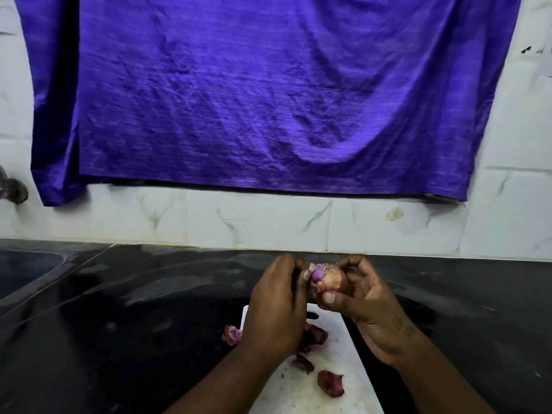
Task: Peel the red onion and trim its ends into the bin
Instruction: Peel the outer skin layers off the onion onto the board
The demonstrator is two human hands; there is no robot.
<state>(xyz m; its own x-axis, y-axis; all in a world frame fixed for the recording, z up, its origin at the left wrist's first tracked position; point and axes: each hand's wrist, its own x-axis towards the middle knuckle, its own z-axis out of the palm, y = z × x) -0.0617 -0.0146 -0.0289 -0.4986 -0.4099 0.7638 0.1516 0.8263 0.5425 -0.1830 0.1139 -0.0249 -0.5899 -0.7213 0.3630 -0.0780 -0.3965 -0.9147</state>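
Note:
A small red onion point(327, 279) is held in the air above a white cutting board point(343, 363). My right hand point(367, 306) grips it, thumb below and fingers curled behind. The papery skin is partly off, showing purple flesh on its left side. My left hand point(276, 306) is curled at that side, its thumb tip against the onion; what its fingers hold is hidden. Several loose pieces of dry skin point(330, 382) lie on the board, and one piece of skin point(231, 334) lies on the counter by the board's left edge. No bin is in view.
The black stone counter point(134, 324) runs left to a dark sink basin point(27, 270), with a metal tap fitting point(13, 189) on the white tiled wall point(268, 222). A purple cloth point(254, 94) hangs over the wall above.

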